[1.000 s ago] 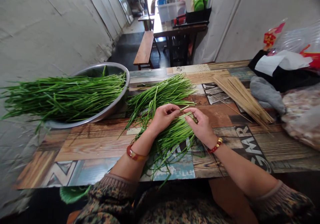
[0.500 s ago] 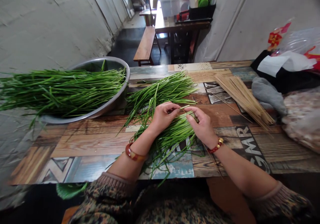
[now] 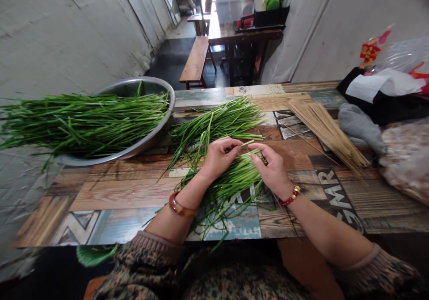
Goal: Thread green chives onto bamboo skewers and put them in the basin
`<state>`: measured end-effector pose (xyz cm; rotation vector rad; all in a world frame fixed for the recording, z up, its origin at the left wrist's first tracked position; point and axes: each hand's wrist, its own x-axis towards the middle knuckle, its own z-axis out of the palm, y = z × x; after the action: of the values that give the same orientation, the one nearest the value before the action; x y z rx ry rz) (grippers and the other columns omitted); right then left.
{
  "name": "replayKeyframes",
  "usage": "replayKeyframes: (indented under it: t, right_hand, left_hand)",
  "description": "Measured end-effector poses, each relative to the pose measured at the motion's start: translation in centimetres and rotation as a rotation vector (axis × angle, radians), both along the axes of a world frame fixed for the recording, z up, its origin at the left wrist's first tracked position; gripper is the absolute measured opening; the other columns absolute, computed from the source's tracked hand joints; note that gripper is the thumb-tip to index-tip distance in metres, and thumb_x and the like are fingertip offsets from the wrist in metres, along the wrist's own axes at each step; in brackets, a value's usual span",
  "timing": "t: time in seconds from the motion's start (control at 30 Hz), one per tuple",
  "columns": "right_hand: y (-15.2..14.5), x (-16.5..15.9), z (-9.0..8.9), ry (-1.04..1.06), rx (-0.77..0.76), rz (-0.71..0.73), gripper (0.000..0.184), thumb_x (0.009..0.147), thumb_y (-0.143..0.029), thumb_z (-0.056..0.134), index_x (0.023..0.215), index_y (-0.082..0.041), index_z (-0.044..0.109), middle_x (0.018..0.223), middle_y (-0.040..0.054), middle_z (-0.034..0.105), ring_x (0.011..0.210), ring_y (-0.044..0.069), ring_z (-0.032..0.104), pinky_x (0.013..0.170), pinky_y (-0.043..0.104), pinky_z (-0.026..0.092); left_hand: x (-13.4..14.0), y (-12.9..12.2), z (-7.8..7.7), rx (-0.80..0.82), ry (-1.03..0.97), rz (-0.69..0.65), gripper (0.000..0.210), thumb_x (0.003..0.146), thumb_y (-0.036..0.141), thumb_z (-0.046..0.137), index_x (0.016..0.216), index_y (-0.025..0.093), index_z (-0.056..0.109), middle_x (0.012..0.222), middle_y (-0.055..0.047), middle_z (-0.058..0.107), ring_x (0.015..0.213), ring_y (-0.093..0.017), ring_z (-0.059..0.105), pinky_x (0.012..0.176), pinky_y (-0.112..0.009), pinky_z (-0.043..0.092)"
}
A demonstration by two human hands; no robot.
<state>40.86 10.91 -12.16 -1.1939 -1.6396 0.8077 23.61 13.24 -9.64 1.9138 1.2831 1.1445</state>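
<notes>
My left hand [image 3: 221, 155] pinches the pale end of a garlic chive stalk [image 3: 248, 143] between thumb and fingers. Close by on the right, my right hand [image 3: 270, 161] closes its thumb and forefinger around the cut ends of a spread of garlic chives [image 3: 231, 179]. A thin brown tip, apparently of a skewer, shows between the fingertips; the rest of it is hidden. Thin bamboo skewers [image 3: 288, 215] stick out below my right wrist. Beyond my hands lies a loose pile of garlic chives [image 3: 224, 117].
A metal basin [image 3: 171, 108] heaped with long chives stands at the left. Bamboo skewers [image 3: 330, 132] lie in a fan at the right, beside a grey cloth [image 3: 358, 126] and a filled plastic bag [image 3: 407, 157]. Past the patterned table [image 3: 124, 193] are a bench [image 3: 196, 59] and another table.
Both hands keep almost the same pose over the chives. The whole view has shifted very slightly; nothing is visibly taken up or let go.
</notes>
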Motion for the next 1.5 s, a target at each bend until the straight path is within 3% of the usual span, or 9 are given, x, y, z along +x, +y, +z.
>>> replayKeyframes:
  t: [0.97, 1.17, 1.27, 1.5]
  right_hand:
    - [0.17, 0.02, -0.52, 0.011, -0.010, 0.001, 0.023, 0.084, -0.027, 0.055, 0.106, -0.021, 0.061, 0.102, 0.0058, 0.069, 0.089, 0.020, 0.063, 0.082, 0.034, 0.049]
    - [0.12, -0.24, -0.82, 0.088, -0.041, -0.044, 0.051, 0.082, -0.024, 0.057, 0.132, -0.023, 0.046, 0.099, 0.0053, 0.066, 0.077, 0.017, 0.061, 0.076, 0.033, 0.051]
    - [0.13, -0.16, -0.72, 0.051, -0.020, -0.023, 0.043, 0.082, -0.024, 0.055, 0.126, -0.023, 0.052, 0.103, 0.0057, 0.065, 0.080, 0.017, 0.059, 0.077, 0.034, 0.051]
    - [0.17, -0.11, -0.88, 0.076, -0.045, -0.006, 0.030, 0.084, -0.026, 0.055, 0.114, -0.022, 0.054, 0.085, 0.0013, 0.061, 0.073, 0.016, 0.057, 0.070, 0.030, 0.049]
  left_hand:
    - [-0.09, 0.01, -0.21, 0.090, 0.088, -0.037, 0.008, 0.082, 0.017, 0.063, 0.081, 0.017, 0.071, 0.075, -0.003, 0.068, 0.069, -0.012, 0.061, 0.066, -0.024, 0.045]
    - [-0.14, 0.05, -0.28, 0.088, 0.095, -0.055, 0.010, 0.082, 0.018, 0.062, 0.081, 0.017, 0.071, 0.074, -0.003, 0.067, 0.068, -0.012, 0.060, 0.065, -0.024, 0.044]
    - [-0.12, 0.03, -0.23, 0.071, 0.098, -0.068, 0.010, 0.082, 0.018, 0.061, 0.080, 0.017, 0.071, 0.074, -0.003, 0.067, 0.068, -0.012, 0.060, 0.065, -0.024, 0.043]
    - [-0.05, -0.15, 0.01, 0.039, 0.091, -0.075, 0.011, 0.082, 0.018, 0.061, 0.077, 0.017, 0.070, 0.073, -0.002, 0.067, 0.068, -0.012, 0.060, 0.064, -0.023, 0.043]
